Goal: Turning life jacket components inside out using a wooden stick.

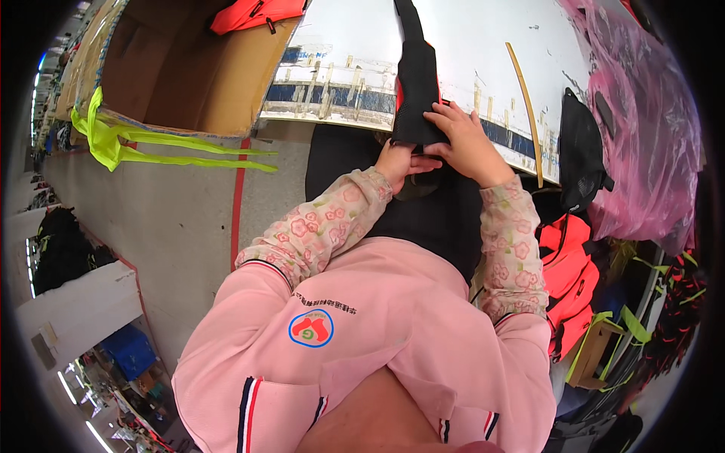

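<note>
- From my head view, the black fabric piece (417, 83) lies on the white table (491, 34), in the middle, its narrow end pointing far and its wide end reaching the near edge. A bit of orange-red shows along its sides.
- My left hand (394, 164) is at the near end of the piece, fingers bent and partly hidden by it; I cannot tell whether they pinch the fabric.
- My right hand (470, 145) is at the near right corner, fingers loosely spread and touching the cloth, thumb toward my left hand. I cannot tell whether that thumb grips.
- To the left stands a cardboard box (240, 94), open, with an orange-red item (260, 12) at its far side and a neon yellow strip (113, 142) over its near edge.
- On the right of the table lies a thin wooden strip (523, 102); beyond it, at the right edge, a black bag (580, 155) sits beside pink plastic sheeting (642, 143).
- Nearer on the right, below the table, are orange-red fabric pieces (570, 287).
- A red line (239, 200) runs along the floor (181, 204) on my left.
</note>
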`<state>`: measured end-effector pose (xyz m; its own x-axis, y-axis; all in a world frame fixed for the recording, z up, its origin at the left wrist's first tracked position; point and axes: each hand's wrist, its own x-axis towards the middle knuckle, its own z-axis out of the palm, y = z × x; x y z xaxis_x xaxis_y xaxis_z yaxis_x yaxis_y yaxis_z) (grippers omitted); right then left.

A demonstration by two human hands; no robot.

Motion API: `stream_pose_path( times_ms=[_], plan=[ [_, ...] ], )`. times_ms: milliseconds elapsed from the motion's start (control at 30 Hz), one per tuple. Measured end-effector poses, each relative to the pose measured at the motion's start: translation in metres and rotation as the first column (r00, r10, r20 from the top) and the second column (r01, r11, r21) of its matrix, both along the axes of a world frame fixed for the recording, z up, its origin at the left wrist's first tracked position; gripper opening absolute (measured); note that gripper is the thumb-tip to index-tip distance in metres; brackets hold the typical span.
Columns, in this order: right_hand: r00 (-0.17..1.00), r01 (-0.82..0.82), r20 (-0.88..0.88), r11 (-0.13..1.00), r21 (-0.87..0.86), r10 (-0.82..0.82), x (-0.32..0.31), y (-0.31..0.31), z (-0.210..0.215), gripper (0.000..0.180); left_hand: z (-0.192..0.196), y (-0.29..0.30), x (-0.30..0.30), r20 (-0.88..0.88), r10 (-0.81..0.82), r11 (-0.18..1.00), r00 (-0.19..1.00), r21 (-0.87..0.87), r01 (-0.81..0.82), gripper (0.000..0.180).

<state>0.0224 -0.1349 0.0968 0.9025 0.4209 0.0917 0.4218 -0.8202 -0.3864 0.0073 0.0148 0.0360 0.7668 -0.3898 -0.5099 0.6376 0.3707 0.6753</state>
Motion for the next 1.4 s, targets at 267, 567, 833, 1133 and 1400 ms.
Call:
stream_pose_path(
  times_ms=[267,567,833,1133,1400],
  plan=[
    [0.953,0.081,0.282,0.989,0.122,-0.113,0.028,0.054,-0.016,0.068,-0.004,-0.011,-0.011,-0.007,0.083,0.996,0.997,0.032,-0.083,0.035],
    [0.973,0.146,0.189,0.986,-0.075,-0.129,0.026,0.020,-0.057,0.077,-0.039,-0.002,-0.012,0.181,-0.058,0.994,0.982,-0.077,0.073,0.031],
    [0.994,0.105,0.006,0.994,-0.007,-0.105,0.041,0.028,-0.045,0.076,-0.021,0.003,-0.008,0.160,-0.030,0.996,0.987,-0.082,0.044,0.029],
    [0.830,0.508,0.331,0.853,-0.116,-0.449,-0.006,-0.103,-0.039,0.041,-0.037,-0.007,-0.013,0.143,0.037,0.990,0.989,-0.139,-0.017,0.030],
    [0.825,0.563,0.213,0.726,-0.394,-0.524,-0.038,-0.113,-0.037,0.030,-0.052,-0.017,-0.010,0.166,0.111,0.983,0.980,-0.160,-0.084,0.038]
  ],
)
